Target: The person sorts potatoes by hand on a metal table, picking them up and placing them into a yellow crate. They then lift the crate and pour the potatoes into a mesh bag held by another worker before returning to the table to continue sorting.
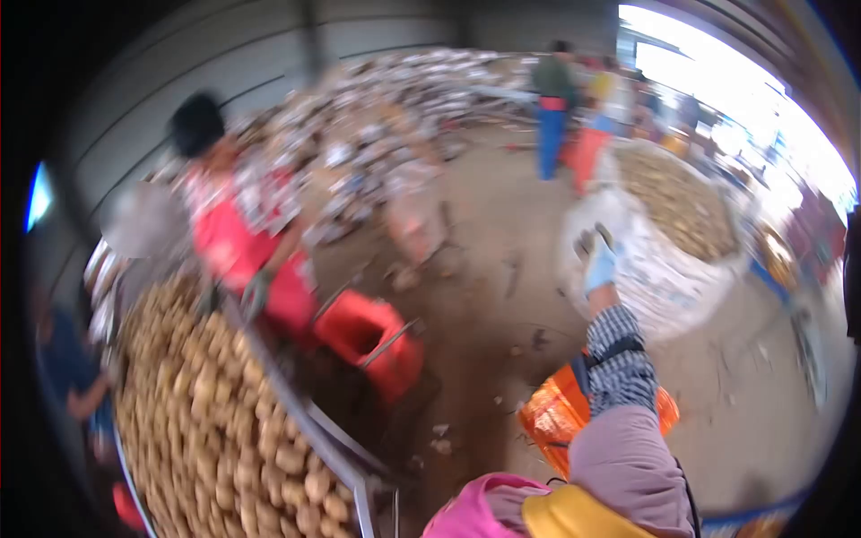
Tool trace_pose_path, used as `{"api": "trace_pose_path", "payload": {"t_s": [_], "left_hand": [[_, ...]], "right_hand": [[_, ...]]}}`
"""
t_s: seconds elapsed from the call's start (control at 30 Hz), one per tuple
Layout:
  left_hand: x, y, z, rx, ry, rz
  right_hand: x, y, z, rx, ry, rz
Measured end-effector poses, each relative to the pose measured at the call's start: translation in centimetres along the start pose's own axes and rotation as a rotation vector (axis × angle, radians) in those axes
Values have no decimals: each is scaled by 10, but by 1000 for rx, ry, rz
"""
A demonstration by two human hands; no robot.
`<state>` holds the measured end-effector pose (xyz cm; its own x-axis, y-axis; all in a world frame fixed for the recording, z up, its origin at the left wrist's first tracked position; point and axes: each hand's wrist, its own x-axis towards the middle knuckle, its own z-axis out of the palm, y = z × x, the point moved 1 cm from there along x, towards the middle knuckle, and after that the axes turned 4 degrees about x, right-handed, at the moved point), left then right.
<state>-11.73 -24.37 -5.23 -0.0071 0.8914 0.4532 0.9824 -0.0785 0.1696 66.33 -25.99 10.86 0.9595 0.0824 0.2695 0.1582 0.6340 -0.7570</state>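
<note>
My right hand (598, 258), in a pale blue and white glove with dark fingertips, reaches forward at the end of a checked sleeve. Its fingers look apart, with nothing visible between them, though motion blurs them. Just beyond and to its right stands a big white bulk bag (659, 273), filled to near its top with small brownish produce (677, 202). An orange bag (552, 412) is below my forearm, partly hidden by the sleeve. My left hand is out of view.
At left, a metal-edged bin (314, 448) holds many potatoes (206, 403). A person in red (229, 224) leans over it with gloved hands, near a red-orange bag on a frame (390, 345). Piled sacks (395, 99) line the back wall; other people (553, 99) stand at the back.
</note>
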Motion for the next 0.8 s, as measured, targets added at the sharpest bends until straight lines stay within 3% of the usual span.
{"api": "trace_pose_path", "payload": {"t_s": [0.07,0.1,0.13,0.17,0.2,0.23,0.27,0.33,0.37,0.43,0.5,0.53,0.63,0.67,0.73,0.8], "left_hand": [[-17,-12,-19,167,92,-4],[-17,-12,-27,185,52,-63],[-19,-17,-45,175,-204,-211],[-30,-32,-46,89,-205,-306],[-32,-27,-74,15,-261,-393],[-50,-41,-75,40,-276,-385],[-67,-41,-92,54,-283,-436],[-106,-51,-104,89,-272,-494],[-131,-60,-106,106,-266,-518],[-182,-81,-108,162,-236,-538],[-216,-99,-119,96,-106,-621],[-230,-110,-125,92,-93,-659],[-256,-135,-148,267,-103,-689],[-269,-145,-150,55,-99,-871],[-291,-158,-157,35,-1,-938],[-319,-167,-146,86,51,-1000]], "right_hand": [[-74,75,17,-221,12,436],[-142,95,44,-310,-139,557],[-222,108,68,-372,-338,580],[-295,125,76,-413,-769,521],[-377,107,97,-487,-1166,102],[-447,52,122,-602,-1495,9],[-500,50,130,-501,-1875,-297],[-598,21,135,-249,-2205,-504],[-637,23,128,-311,-2366,-427],[-699,-8,121,-578,-2462,-548],[-753,-20,108,-655,-2639,-543],[-779,-17,90,-526,-2614,-437],[-835,-22,52,-359,-2641,-565],[-850,-32,47,-337,-2662,-579],[-874,-59,41,-407,-2644,-301],[-900,-71,37,-253,-2695,-412]]}}
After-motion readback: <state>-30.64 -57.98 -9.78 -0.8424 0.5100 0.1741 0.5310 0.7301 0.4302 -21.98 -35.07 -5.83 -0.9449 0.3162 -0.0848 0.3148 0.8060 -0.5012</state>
